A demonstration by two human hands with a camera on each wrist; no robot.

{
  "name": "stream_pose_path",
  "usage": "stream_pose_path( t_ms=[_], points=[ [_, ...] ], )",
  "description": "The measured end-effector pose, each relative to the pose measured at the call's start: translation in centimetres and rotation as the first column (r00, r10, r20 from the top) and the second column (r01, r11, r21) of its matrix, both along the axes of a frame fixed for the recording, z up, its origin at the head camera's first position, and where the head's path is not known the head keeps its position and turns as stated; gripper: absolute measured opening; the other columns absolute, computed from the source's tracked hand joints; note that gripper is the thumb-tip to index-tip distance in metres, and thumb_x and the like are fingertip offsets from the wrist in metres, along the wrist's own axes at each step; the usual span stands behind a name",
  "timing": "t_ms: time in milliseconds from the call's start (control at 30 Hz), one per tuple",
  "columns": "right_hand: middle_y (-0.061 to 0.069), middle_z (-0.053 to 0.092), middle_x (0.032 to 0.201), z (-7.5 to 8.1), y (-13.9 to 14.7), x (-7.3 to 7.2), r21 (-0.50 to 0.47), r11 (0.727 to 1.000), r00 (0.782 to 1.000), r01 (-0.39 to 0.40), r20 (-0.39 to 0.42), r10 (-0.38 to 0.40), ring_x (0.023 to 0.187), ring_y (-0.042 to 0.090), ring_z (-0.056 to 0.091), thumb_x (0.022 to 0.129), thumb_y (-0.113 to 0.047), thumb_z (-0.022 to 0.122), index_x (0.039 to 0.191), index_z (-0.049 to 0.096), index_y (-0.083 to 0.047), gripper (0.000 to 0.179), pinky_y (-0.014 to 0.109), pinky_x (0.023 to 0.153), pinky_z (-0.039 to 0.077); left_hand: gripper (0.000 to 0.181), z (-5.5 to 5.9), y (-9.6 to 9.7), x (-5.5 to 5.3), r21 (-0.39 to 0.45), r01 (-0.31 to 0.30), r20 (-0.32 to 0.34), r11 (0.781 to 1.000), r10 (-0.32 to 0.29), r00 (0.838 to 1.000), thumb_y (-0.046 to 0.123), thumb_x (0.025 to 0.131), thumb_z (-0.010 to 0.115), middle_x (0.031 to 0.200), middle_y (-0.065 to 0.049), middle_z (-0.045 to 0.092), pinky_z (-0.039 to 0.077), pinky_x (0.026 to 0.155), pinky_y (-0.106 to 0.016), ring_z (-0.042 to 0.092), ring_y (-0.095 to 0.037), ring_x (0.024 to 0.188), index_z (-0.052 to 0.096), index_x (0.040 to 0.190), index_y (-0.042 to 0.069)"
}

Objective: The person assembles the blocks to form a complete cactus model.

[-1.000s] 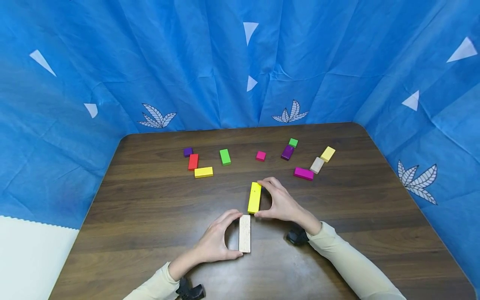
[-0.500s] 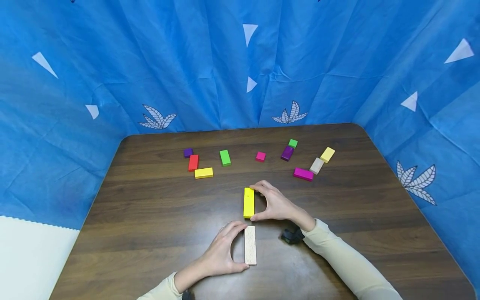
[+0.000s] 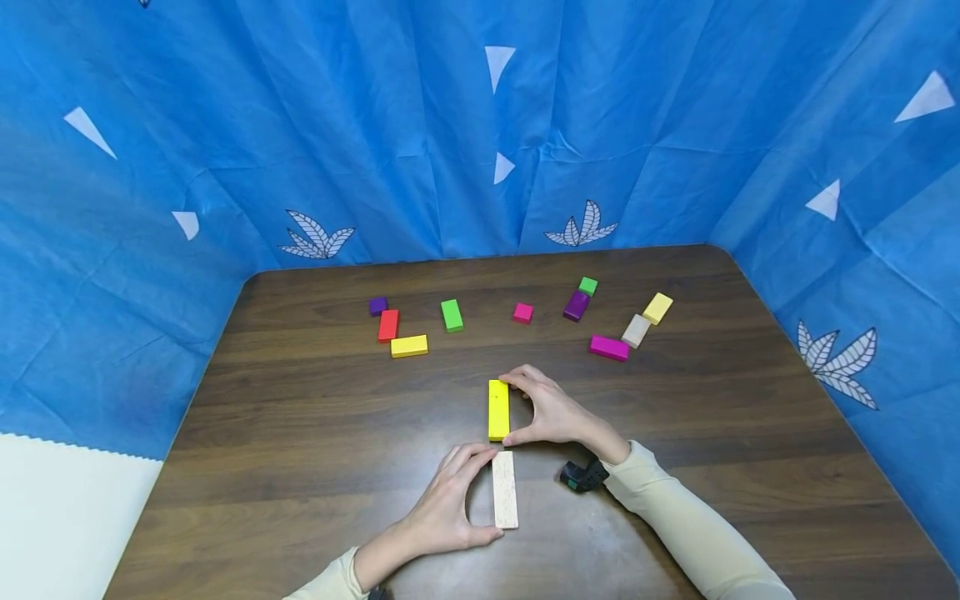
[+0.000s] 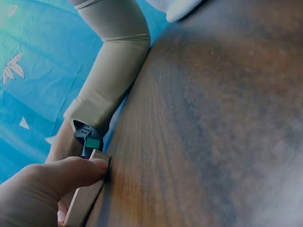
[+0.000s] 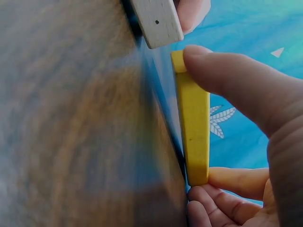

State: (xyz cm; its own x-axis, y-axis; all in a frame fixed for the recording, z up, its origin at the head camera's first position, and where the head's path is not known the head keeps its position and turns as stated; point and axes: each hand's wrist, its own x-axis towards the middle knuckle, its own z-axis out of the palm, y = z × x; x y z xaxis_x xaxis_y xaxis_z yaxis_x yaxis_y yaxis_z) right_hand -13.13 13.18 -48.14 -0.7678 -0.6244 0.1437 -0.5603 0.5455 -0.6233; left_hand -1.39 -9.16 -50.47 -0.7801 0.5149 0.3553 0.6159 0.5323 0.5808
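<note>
My left hand (image 3: 452,504) pinches a pale wooden block (image 3: 506,490) by its two short ends, thumb at the near end and fingers at the far end. Just beyond it, my right hand (image 3: 553,408) holds a bright yellow block (image 3: 498,410) end to end in the same way. The blocks run almost in one line, with a small gap between them. In the right wrist view, the yellow block (image 5: 194,123) has the thumb (image 5: 227,71) on one end, and the pale block (image 5: 158,21) shows above it. Whether either block touches the table is hard to tell.
On the brown wooden table (image 3: 300,450), a purple, a red (image 3: 388,326) and a yellow block lie back left. Green (image 3: 452,316) and pink (image 3: 522,313) blocks lie in the middle. Several more, including a magenta one (image 3: 609,348), lie back right. Blue curtains (image 3: 450,125) surround the back and sides.
The yellow block in my right hand has shifted left and nearer. The pale block in my left hand has come right and nearer, so the two now line up more closely.
</note>
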Motion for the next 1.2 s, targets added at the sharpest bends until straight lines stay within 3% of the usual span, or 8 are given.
stream_pose_path(
  t_ms=[133, 367, 600, 833, 1200],
  points=[
    [0.008, 0.055, 0.127, -0.06, 0.02, -0.05, 0.020, 1.000, 1.000, -0.007, -0.007, 0.007, 0.114, 0.020, 0.053, 0.063, -0.044, 0.089, 0.138, 0.051, -0.001, 0.094, 0.041, 0.096, 0.047, 0.097, -0.05, 0.00, -0.18, 0.003, 0.005, -0.021, 1.000, -0.005, 1.000, 0.034, 0.050, 0.093, 0.132, -0.003, 0.052, 0.045, 0.101, -0.039, 0.047, -0.019, 0.124, 0.054, 0.133, 0.003],
    [0.009, 0.051, 0.131, -0.06, -0.08, 0.14, 0.050, 0.999, 1.000, -0.006, -0.004, 0.006, 0.120, 0.022, 0.050, 0.062, -0.038, 0.090, 0.140, 0.048, -0.001, 0.096, 0.042, 0.102, 0.046, 0.097, 0.22, -0.09, -0.22, -0.016, 0.003, -0.002, 1.000, -0.003, 1.000, 0.037, 0.051, 0.093, 0.132, -0.002, 0.052, 0.044, 0.101, -0.039, 0.046, -0.018, 0.124, 0.054, 0.133, 0.003],
    [0.010, 0.051, 0.132, -0.24, 0.06, 0.20, 0.035, 0.999, 0.999, -0.040, -0.013, 0.041, 0.121, 0.023, 0.048, 0.066, -0.038, 0.088, 0.142, 0.046, 0.000, 0.095, 0.043, 0.101, 0.045, 0.099, 0.09, -0.12, -0.22, -0.020, 0.007, -0.005, 1.000, -0.007, 1.000, 0.036, 0.052, 0.093, 0.132, -0.001, 0.051, 0.044, 0.101, -0.039, 0.046, -0.017, 0.123, 0.053, 0.135, 0.003],
    [0.007, 0.052, 0.132, -0.32, 0.28, 0.17, 0.023, 0.999, 0.999, -0.035, 0.010, 0.035, 0.122, 0.022, 0.048, 0.076, -0.038, 0.082, 0.143, 0.048, -0.002, 0.083, 0.045, 0.102, 0.044, 0.099, 0.09, -0.12, -0.18, -0.025, 0.004, -0.007, 1.000, -0.005, 1.000, 0.038, 0.052, 0.093, 0.133, -0.001, 0.050, 0.045, 0.102, -0.038, 0.045, -0.018, 0.125, 0.053, 0.136, 0.003],
    [0.006, 0.054, 0.129, -0.39, 0.32, 0.19, 0.001, 0.999, 0.999, -0.043, 0.010, 0.043, 0.121, 0.022, 0.051, 0.074, -0.042, 0.083, 0.138, 0.053, -0.004, 0.080, 0.046, 0.102, 0.045, 0.099, 0.03, -0.10, -0.14, -0.020, -0.003, -0.005, 1.000, 0.003, 1.000, 0.038, 0.051, 0.093, 0.133, -0.001, 0.049, 0.046, 0.100, -0.038, 0.044, -0.017, 0.124, 0.054, 0.135, 0.003]
  ],
)
